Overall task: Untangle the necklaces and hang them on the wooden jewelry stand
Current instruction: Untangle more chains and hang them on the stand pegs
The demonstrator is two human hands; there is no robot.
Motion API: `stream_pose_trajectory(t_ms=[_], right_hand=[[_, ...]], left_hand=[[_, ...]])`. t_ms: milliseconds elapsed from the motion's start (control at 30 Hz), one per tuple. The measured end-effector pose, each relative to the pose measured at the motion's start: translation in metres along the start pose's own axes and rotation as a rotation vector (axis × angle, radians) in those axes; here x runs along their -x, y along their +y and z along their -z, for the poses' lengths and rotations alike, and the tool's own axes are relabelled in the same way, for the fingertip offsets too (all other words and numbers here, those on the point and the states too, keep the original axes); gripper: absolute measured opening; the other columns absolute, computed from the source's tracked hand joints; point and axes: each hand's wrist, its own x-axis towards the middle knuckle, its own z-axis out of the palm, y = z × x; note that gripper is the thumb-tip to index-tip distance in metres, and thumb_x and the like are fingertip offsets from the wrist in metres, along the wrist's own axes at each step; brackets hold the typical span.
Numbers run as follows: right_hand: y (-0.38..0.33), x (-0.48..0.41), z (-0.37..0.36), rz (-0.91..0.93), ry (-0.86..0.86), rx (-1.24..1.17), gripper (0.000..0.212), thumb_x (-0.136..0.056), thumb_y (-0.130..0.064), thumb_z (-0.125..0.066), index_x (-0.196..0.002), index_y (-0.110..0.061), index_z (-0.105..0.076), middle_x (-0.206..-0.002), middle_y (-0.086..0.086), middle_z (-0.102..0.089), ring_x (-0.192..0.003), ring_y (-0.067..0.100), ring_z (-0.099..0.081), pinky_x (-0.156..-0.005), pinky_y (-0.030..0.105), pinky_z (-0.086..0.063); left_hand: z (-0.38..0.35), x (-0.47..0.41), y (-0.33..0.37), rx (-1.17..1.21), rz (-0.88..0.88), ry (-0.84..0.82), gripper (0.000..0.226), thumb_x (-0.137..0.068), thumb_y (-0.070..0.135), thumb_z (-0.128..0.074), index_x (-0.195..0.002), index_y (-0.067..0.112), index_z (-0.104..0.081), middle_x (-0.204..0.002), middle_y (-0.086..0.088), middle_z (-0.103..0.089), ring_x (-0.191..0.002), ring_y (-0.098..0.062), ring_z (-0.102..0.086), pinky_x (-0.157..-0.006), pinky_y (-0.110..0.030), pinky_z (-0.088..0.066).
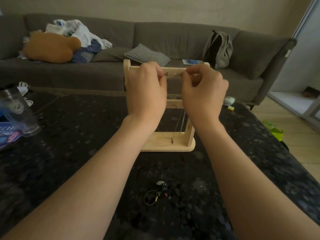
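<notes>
Nearest on the dark speckled table (72,170) lay a tangle of necklaces (158,193), black cord looped round a pale bead and small coloured bits, between the two bare forearms. Beyond it stood the wooden jewelry stand (171,143), its flat base on the tabletop and an upright at each end. A hanging chain (181,122) dropped on a slant from the lower bar, and its small dark pendant lay against the base. Both hands were raised to the top bar. The left hand (146,90) and the right hand (203,90) each had curled fingers, thumb pinched to forefinger, on a silvery necklace (173,73) that glinted on the bar between them, too fine to follow into the fingertips. At the left edge of the table stood a clear tumbler (19,111) beside a blue printed packet (7,135), with white cords (24,87) farther back. Near the far right corner sat a pale round object (229,100) and a small yellow piece (231,108). On the tiled floor to the right lay something bright green (273,129). Behind the table ran a long grey sofa (169,35) against a plain cream wall. From left to right it carried an orange cushion (50,47) under a heap of white and blue clothes (83,37), a black-and-white checked cushion (147,55), a blue card (192,61) and a grey backpack (219,49) — the backpack slumped against the backrest.
</notes>
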Motion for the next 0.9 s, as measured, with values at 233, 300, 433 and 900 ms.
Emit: stream_pose_trajectory(t_ms=[233,300,433,900], right_hand=[[0.001,0.017,0.006,0.085,-0.097,-0.008,0.022,-0.101,-0.024,-0.071,-0.12,-0.019,-0.062,-0.088,-0.01,-0.072,-0.08,0.011,-0.071,-0.082,0.013,-0.054],[0.001,0.019,0.009,0.085,-0.141,0.006,0.022,-0.101,-0.023,-0.072,-0.118,-0.02,-0.059,-0.091,-0.01,-0.071,-0.083,0.01,-0.069,-0.076,0.031,-0.059],[0.004,0.021,0.014,0.052,-0.242,0.049,0.01,-0.101,-0.022,-0.07,-0.108,-0.022,-0.063,-0.092,-0.016,-0.063,-0.085,0.004,-0.054,-0.07,0.013,-0.035],[0.002,0.03,0.016,-0.035,-0.324,0.073,0.014,-0.1,-0.02,-0.071,-0.097,-0.029,-0.061,-0.093,-0.013,-0.065,-0.099,0.015,-0.058,-0.07,0.012,-0.029]], left_hand=[[-0.006,0.02,-0.011,0.069,0.121,-0.094,0.012,-0.097,0.017,-0.08,-0.108,0.018,-0.079,-0.096,0.006,-0.078,-0.089,-0.008,-0.074,-0.081,-0.014,-0.055],[-0.006,0.024,-0.012,0.085,0.15,-0.131,0.012,-0.096,0.017,-0.081,-0.108,0.019,-0.08,-0.094,0.008,-0.078,-0.085,-0.005,-0.073,-0.078,-0.008,-0.049],[-0.005,0.03,-0.016,0.143,0.241,-0.245,0.011,-0.098,0.02,-0.079,-0.109,0.023,-0.079,-0.092,0.014,-0.075,-0.087,-0.002,-0.072,-0.081,-0.021,-0.058],[0.008,0.038,-0.029,0.251,0.354,-0.276,0.013,-0.103,0.021,-0.073,-0.114,0.021,-0.079,-0.102,0.01,-0.076,-0.09,0.001,-0.07,-0.076,-0.01,-0.048]])
